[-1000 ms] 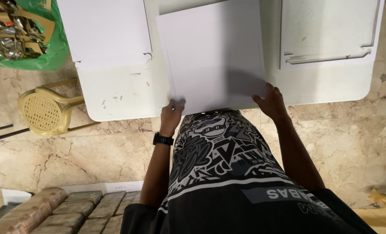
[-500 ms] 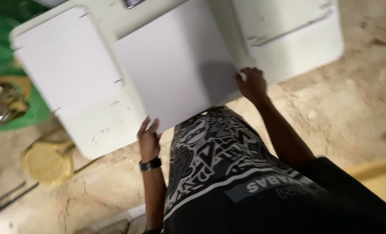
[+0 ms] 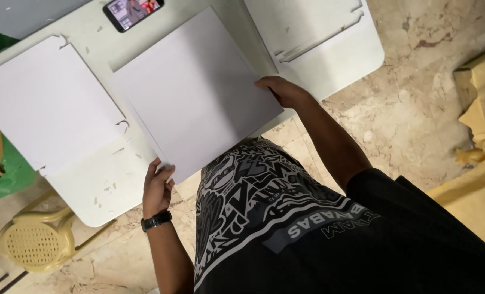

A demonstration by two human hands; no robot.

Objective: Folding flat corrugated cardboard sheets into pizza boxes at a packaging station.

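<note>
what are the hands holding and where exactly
Both hold the white sheet stack: the left hand grips its near corner, the right hand its right edge, fingers on top.

White sheet [image 3: 196,92] swung further counter-clockwise, phone [image 3: 132,10] now in view
</note>
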